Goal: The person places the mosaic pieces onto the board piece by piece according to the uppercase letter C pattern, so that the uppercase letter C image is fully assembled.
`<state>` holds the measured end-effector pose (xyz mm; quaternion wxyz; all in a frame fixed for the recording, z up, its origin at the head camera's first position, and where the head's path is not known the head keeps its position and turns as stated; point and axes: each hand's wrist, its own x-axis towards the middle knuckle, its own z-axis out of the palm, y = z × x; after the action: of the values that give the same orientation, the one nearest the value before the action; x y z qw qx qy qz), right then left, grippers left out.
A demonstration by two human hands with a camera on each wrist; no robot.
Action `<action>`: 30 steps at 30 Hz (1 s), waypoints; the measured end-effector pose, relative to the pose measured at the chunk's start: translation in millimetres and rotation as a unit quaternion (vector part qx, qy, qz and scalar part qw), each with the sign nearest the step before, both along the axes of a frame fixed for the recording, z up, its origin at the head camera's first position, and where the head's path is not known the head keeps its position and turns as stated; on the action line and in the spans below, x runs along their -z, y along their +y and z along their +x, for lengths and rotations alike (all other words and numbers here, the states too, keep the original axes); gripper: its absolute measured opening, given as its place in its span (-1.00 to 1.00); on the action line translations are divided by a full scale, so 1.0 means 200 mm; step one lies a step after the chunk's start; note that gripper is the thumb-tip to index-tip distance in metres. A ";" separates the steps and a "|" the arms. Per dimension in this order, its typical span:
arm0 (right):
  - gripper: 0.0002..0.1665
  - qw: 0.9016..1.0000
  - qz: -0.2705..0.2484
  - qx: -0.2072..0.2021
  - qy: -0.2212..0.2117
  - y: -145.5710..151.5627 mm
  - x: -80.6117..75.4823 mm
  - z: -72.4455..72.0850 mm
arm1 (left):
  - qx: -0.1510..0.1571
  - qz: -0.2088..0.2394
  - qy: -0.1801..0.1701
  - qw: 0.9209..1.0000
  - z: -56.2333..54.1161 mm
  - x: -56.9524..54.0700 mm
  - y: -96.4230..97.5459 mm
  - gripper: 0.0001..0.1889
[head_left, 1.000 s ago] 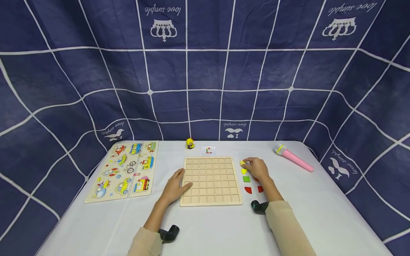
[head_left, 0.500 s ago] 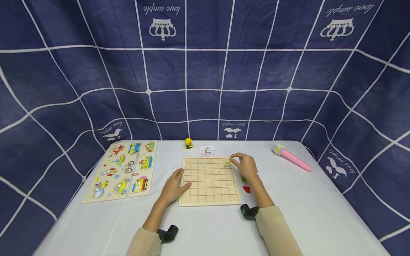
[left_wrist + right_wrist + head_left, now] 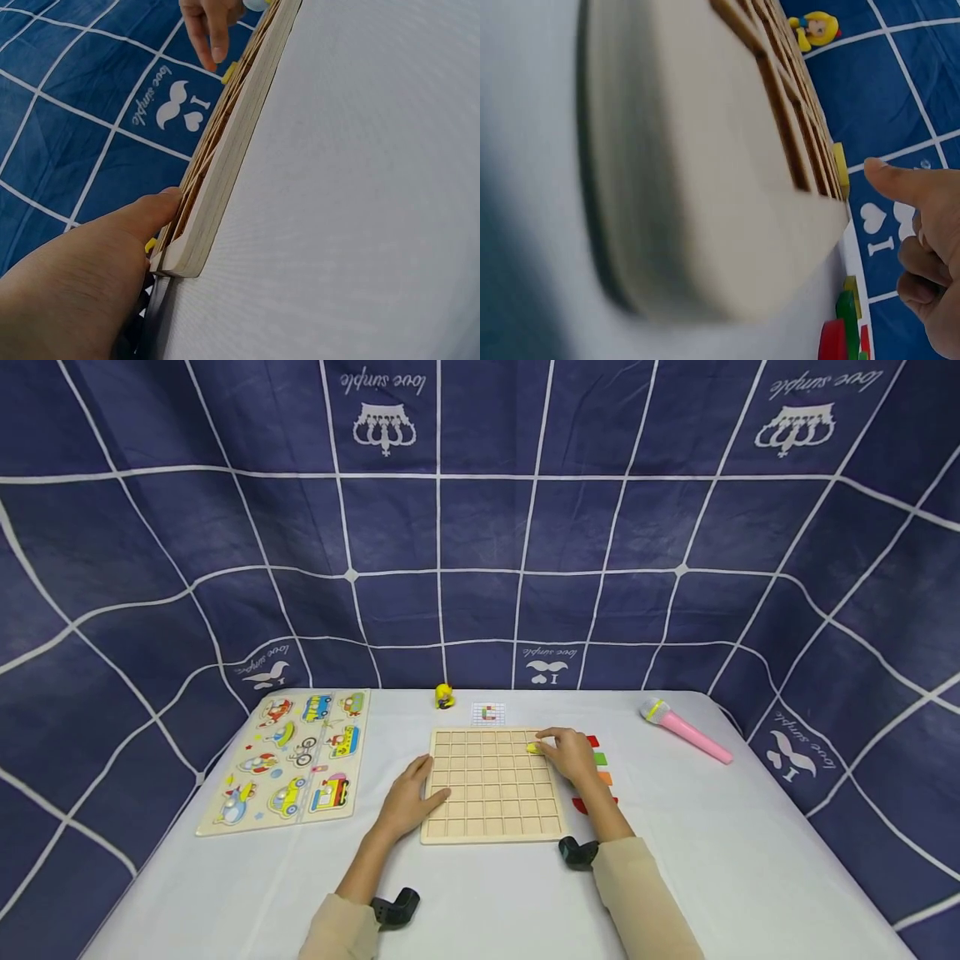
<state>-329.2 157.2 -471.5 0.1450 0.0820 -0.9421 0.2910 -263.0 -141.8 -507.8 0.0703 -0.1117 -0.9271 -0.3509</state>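
Observation:
A wooden grid board (image 3: 487, 793) lies in front of me. My left hand (image 3: 407, 797) rests on its left edge, fingers along the side and thumb laid over the grid; the left wrist view shows that thumb (image 3: 146, 214) on the rim. A small yellow block (image 3: 533, 748) is at the board's upper right corner and rises above the rim in the right wrist view. Close to it is my right hand (image 3: 572, 756), its thumb (image 3: 889, 180) a little apart from the block and its other fingers bent, with nothing held.
Right of the board lie loose red, green (image 3: 601, 759) and orange (image 3: 605, 778) blocks, partly hidden by my right arm. A pattern card (image 3: 488, 714) and a yellow-haired figure (image 3: 444, 697) are behind the board. A picture puzzle (image 3: 322, 815) lies left, a pink toy microphone (image 3: 693, 735) right.
My right hand has carried the yellow block left from the loose pieces to the board's upper right corner and let go of it. My left hand stays on the board's edge.

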 end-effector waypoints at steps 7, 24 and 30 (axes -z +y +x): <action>-0.74 0.999 0.018 -0.014 -0.038 0.03 0.01 -0.02 | 0.000 -0.005 0.000 1.000 0.00 0.00 -0.01 -0.19; -0.72 0.998 0.022 -0.033 -0.048 0.01 0.04 -0.05 | 0.002 0.002 0.003 1.000 0.00 0.01 0.00 -0.21; -0.70 0.999 0.025 -0.031 -0.037 -0.01 0.05 -0.05 | 0.001 0.001 0.004 1.000 -0.01 0.01 0.00 -0.21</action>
<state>-339.2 154.2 -480.8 0.0990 0.1041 -0.9507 0.2747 -264.3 -142.1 -509.2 0.0739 -0.1137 -0.9262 -0.3517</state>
